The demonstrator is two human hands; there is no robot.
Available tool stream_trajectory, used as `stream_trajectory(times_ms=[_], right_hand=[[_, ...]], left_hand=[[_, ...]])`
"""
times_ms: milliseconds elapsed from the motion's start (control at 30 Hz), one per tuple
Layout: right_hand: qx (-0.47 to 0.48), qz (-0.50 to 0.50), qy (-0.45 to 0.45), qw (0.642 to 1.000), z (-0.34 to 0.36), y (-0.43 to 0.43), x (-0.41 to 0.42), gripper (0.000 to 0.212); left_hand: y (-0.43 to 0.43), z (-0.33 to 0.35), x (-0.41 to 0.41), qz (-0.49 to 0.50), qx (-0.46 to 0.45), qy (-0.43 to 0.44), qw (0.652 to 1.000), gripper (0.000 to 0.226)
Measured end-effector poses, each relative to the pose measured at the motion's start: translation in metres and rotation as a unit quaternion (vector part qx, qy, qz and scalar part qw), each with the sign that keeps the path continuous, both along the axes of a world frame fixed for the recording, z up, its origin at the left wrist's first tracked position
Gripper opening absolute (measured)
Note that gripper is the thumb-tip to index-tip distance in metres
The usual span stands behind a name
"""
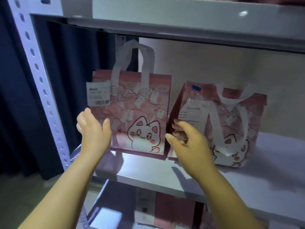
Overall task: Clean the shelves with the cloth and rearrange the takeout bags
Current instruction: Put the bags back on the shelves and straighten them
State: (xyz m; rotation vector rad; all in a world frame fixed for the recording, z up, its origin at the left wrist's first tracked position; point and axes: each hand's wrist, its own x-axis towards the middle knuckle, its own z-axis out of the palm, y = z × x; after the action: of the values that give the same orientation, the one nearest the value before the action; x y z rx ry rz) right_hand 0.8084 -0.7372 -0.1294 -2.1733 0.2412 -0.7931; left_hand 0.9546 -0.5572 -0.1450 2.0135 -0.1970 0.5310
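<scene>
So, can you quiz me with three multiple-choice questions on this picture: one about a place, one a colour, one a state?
1. Where do the left bag and right bag stand? A) side by side on one shelf B) on the floor C) stacked
2. What colour are the left bag's handles? A) black B) white C) green
3. How do those handles sit? A) standing up B) knotted C) folded inside
Answers: 1A, both rest on the same board; 2B, the straps are white; 3A, the loops rise above the bag's top.
</scene>
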Motion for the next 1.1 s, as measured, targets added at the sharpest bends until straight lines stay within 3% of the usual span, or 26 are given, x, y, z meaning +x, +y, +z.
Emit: stream_trajectory(times_ms=[67,200,300,367,667,733,867,1100], right_hand=[[-0.016,-0.006,0.044,0.999,0.002,0.009,0.013,0.056],[-0.052,-0.043,0.103,0.992,0.003,0.018,0.031,0.043],[-0.048,-0.065,0.12,0.989,0.001,0.023,0.038,0.047],[-0.041,-0.084,0.114,0.989,0.0,0.025,0.04,0.042],[0.054,-0.134,0.043,0.989,-0.002,0.031,0.034,0.032],[0.059,-0.137,0.038,0.988,-0.003,0.033,0.03,0.04],[0.077,-0.123,0.008,0.989,-0.003,0.035,0.016,0.054],[0.143,-0.053,-0.051,0.987,-0.004,0.042,-0.031,0.042]], left_hand=[[0.008,-0.001,0.011,-0.003,0.009,0.039,0.999,0.058],[0.019,-0.006,0.024,-0.02,0.007,0.073,0.997,0.043],[0.027,-0.006,0.029,-0.025,0.002,0.077,0.997,0.034],[0.031,-0.005,0.03,-0.031,0.01,0.063,0.997,0.027],[0.048,0.009,-0.001,-0.082,-0.038,-0.057,0.994,0.04],[0.051,0.012,-0.014,-0.086,-0.045,-0.063,0.993,0.038],[0.06,0.015,-0.036,-0.084,-0.04,-0.07,0.993,0.035],[0.081,0.016,-0.085,-0.045,-0.019,-0.08,0.996,0.032]])
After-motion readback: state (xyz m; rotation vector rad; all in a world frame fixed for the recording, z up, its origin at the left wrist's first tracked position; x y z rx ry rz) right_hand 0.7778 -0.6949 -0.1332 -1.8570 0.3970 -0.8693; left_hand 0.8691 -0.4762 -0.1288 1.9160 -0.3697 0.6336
